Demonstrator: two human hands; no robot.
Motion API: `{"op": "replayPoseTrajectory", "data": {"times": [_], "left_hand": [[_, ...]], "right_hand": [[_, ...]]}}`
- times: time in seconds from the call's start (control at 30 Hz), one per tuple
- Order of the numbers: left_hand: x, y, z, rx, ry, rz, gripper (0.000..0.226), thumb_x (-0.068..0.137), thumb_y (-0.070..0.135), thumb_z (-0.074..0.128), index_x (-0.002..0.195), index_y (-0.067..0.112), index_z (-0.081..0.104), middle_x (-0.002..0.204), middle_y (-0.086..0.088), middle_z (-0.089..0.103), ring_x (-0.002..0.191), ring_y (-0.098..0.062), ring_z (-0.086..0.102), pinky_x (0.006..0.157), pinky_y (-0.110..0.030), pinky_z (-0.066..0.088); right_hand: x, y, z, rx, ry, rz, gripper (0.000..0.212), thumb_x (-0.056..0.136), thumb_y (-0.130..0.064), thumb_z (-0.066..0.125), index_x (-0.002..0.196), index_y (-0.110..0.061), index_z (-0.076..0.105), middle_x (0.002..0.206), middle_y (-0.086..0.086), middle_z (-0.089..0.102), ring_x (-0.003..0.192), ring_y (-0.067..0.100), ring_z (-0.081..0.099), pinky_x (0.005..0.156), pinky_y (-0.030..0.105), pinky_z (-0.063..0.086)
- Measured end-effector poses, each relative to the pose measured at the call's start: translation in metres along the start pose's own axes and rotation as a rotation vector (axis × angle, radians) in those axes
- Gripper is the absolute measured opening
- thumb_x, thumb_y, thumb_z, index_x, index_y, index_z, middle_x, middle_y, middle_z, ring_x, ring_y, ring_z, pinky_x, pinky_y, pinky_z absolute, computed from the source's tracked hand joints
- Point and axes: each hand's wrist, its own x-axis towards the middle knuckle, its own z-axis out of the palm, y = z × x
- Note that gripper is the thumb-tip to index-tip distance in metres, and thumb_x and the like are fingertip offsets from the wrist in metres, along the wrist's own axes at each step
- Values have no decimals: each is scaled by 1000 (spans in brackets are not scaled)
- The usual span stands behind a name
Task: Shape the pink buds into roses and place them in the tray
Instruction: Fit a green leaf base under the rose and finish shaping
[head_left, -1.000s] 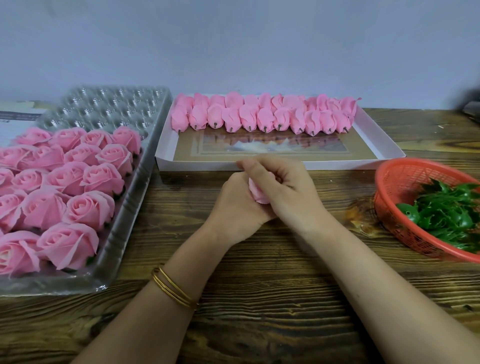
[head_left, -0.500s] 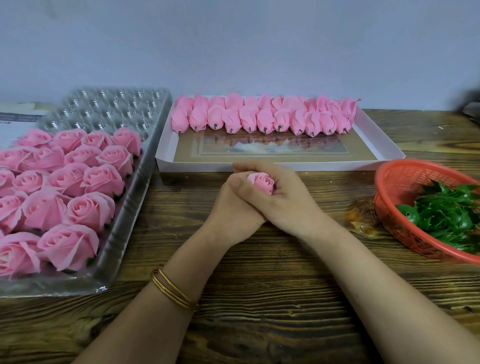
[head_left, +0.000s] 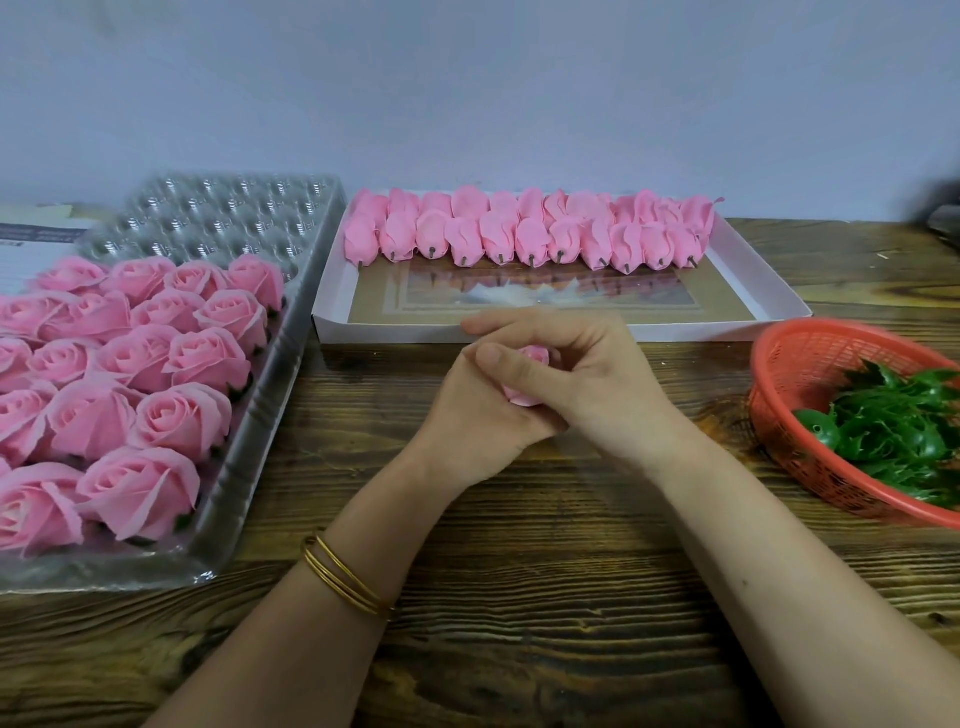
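The pink bud (head_left: 533, 357), grasped by the left hand (head_left: 470, 418) and the right hand (head_left: 597, 384) together, is best opened gently, petal by petal.

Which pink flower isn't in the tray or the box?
The small pink bud held between the left hand and right hand, above the wooden table. Every other one sits in the clear tray or lies in the white box.

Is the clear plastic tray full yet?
Not full: finished roses fill the near rows of the clear plastic tray; its far cells stand empty.
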Motion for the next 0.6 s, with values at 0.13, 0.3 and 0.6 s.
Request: {"op": "replayPoseTrajectory", "data": {"times": [0.13, 0.3, 0.6], "left_hand": [[-2, 3, 0, -15, -8, -22, 31, 72, -11, 76, 98, 4, 68, 92, 3, 68, 88, 3, 64, 73, -10, 49], [-1, 1, 0, -22, 54, -15, 22, 73, -17, 71, 92, -8, 65, 91, -21, 68, 88, -25, 67, 74, -37, 58], [-1, 0, 1, -67, 51, -59, 22, 72, -17, 73, 91, -8, 65, 91, -23, 68, 88, -28, 67, 77, -41, 58]], "right_hand": [[2, 4, -1, -19, -19, -23, 21, 79, -2, 74, 98, -10, 72, 109, 9, 72, 106, 14, 67, 99, 26, 48], [2, 10, 1, 50, -36, -5, 30, 74, -10, 77, 103, -14, 72, 111, 8, 72, 109, 20, 66, 103, 34, 48], [1, 14, 3, 176, -31, 47, 31, 72, -9, 79, 99, -22, 76, 108, 4, 73, 109, 19, 66, 104, 35, 47]]}}
